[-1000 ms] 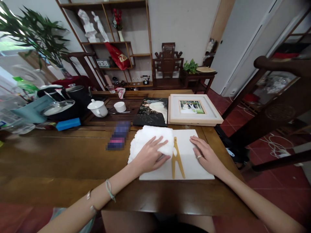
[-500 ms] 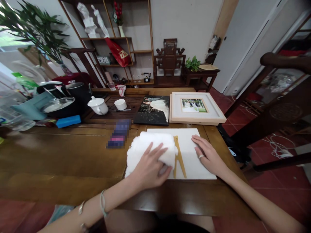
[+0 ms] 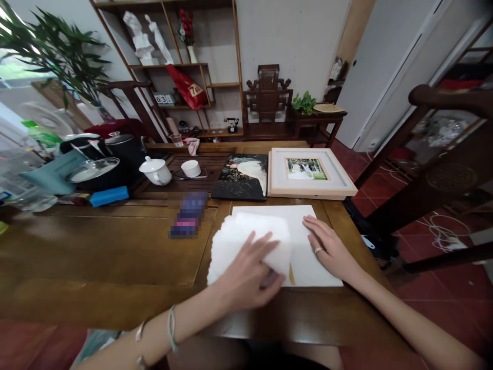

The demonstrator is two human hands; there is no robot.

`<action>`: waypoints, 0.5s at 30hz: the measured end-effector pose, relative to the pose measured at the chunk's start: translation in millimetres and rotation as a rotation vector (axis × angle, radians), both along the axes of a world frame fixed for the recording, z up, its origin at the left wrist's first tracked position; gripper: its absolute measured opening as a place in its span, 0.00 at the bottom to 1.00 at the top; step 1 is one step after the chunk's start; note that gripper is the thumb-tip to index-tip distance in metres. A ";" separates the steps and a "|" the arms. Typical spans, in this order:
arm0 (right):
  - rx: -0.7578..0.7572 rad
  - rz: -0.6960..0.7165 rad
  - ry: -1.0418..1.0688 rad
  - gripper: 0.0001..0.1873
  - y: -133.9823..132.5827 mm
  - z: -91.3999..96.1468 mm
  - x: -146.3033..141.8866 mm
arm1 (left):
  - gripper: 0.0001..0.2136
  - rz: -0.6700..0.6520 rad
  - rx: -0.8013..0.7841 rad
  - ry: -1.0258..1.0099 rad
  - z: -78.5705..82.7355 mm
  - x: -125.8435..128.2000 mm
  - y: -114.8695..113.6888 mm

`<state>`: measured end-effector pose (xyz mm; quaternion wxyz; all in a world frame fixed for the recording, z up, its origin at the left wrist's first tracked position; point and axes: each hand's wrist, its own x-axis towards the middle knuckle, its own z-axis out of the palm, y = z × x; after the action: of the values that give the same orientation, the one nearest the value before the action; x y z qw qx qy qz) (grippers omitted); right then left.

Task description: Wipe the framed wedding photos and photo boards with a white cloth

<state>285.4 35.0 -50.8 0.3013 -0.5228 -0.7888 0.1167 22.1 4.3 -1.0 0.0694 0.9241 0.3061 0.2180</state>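
My left hand (image 3: 252, 272) lies over a white, soft, ragged-edged cloth (image 3: 231, 246), gripping its near right part with the fingers on top and the thumb at the edge. The cloth covers the left part of a flat white board (image 3: 302, 241). From under it pokes the tip of a thin ochre strip (image 3: 292, 274); the rest of that piece is hidden. On the board's right side rests my right hand (image 3: 327, 244), a ring on one finger, its fingers stretched out and holding nothing.
Behind the board lie a dark photo panel (image 3: 242, 177) and a pale wooden picture frame (image 3: 339, 180). A pixelated purple item (image 3: 188, 216) is to the left. Farther left stand a lidded white cup (image 3: 155, 171), a small white bowl (image 3: 191, 168) and a blue block (image 3: 110, 196).
My left hand has moved right with the cloth, which now covers most of the ochre piece. My right hand stays in place.
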 end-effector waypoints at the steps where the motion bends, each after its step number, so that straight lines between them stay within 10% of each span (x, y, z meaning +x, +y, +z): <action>1: -0.001 0.001 -0.002 0.20 0.0 -0.3 0.1 | 0.16 -0.039 0.005 0.002 -0.1 1.9 -10.5; 6: -0.001 0.003 0.009 0.20 -0.2 0.0 0.4 | 0.17 -0.096 0.006 0.039 -0.1 10.1 -22.1; 15: 0.010 0.004 0.038 0.20 -0.2 2.0 -0.7 | 0.17 0.158 -0.103 0.187 10.9 22.5 58.2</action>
<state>284.7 34.8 -48.8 0.3188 -0.5174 -0.7845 0.1231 44.5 62.5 10.0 0.0704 0.9087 0.3937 0.1198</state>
